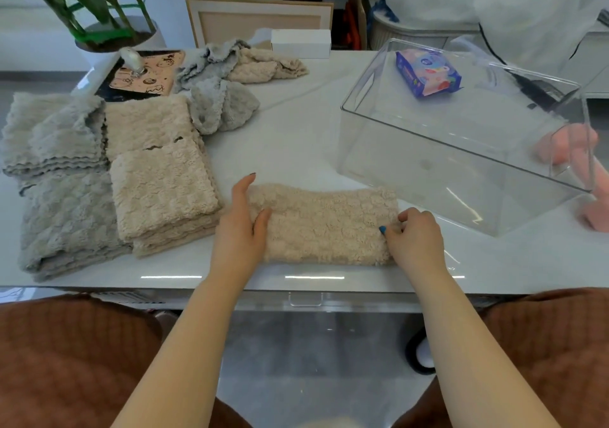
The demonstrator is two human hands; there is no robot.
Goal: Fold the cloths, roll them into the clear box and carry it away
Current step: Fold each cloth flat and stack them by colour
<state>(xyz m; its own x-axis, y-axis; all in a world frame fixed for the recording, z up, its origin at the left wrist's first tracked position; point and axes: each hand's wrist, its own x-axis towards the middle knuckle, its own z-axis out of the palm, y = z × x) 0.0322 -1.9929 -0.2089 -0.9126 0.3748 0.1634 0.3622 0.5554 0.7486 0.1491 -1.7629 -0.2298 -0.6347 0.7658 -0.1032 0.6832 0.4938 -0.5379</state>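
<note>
The beige cloth [324,226] lies folded into a long strip on the white table [296,137], close to the near edge and directly between the two hands. The left hand [242,230] rests flat at its left end, fingers straight along the edge and thumb laid on top of the fleece. The right hand [417,238] is curled and pinches the strip's right end, with most of its fingertips hidden against the cloth. The clear box [412,170] stands beyond and to the right, apart from the cloth. A blue packet [428,73] shows at its far end — whether inside or behind the wall is hard to tell. A pink thing [566,144] is blurred through the plastic and cut off by the frame edge.
</note>
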